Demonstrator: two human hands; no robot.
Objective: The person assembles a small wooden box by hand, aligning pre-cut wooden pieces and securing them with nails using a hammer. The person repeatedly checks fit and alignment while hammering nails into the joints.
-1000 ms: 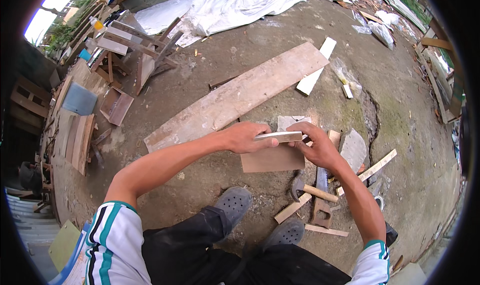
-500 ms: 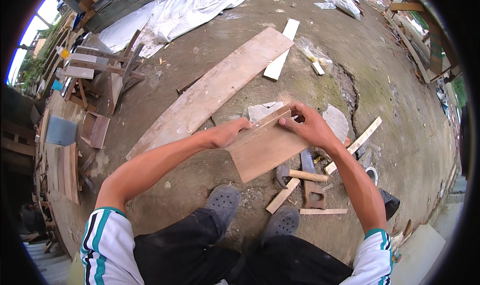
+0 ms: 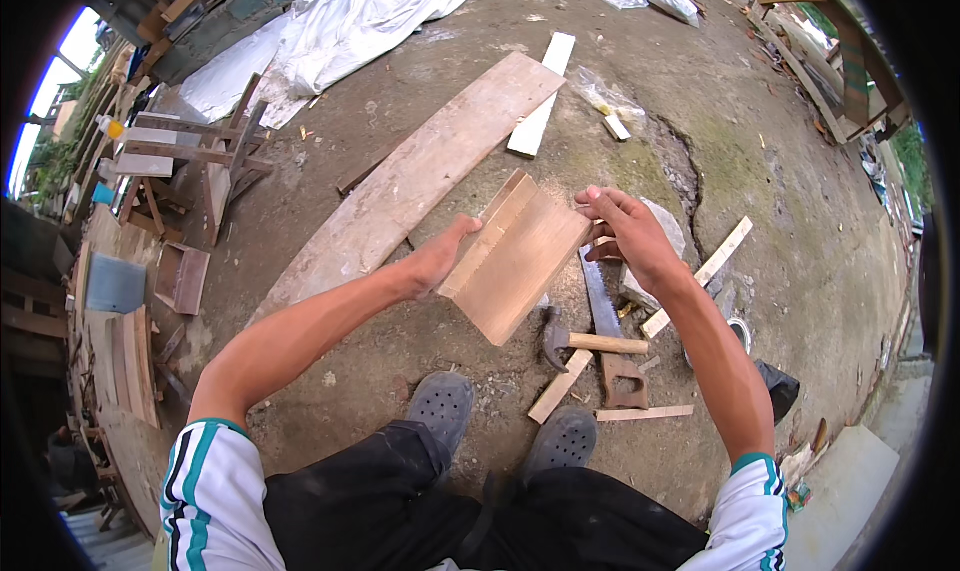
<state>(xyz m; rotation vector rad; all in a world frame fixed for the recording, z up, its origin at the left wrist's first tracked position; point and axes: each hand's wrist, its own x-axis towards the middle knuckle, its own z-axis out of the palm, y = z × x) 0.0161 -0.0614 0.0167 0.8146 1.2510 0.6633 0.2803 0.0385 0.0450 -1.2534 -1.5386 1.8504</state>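
My left hand (image 3: 438,259) grips the far-left side of an L-shaped wooden piece (image 3: 525,261), made of a wide board and a narrower strip joined along one edge. The piece hangs tilted above the ground, its broad face toward me. By its right corner is my right hand (image 3: 630,236), fingers apart and curved, holding nothing; whether a fingertip brushes the edge is unclear. Below the right hand lie a handsaw (image 3: 600,296) with a wooden handle and a claw hammer (image 3: 605,343) across it. A short wood strip (image 3: 562,386) sits under the hammer head.
A long weathered plank (image 3: 400,186) lies beyond my left forearm, with a white board (image 3: 543,96) by its far end. Wood strips (image 3: 697,276) flank the saw. A cracked concrete floor (image 3: 730,171) stretches ahead. Wooden frames (image 3: 200,156) stand at left; a white sheet (image 3: 340,36) lies behind.
The wooden piece has turned so its joined strip runs more steeply and its broad face shows more. My right hand has let go of its far edge and opened beside it.
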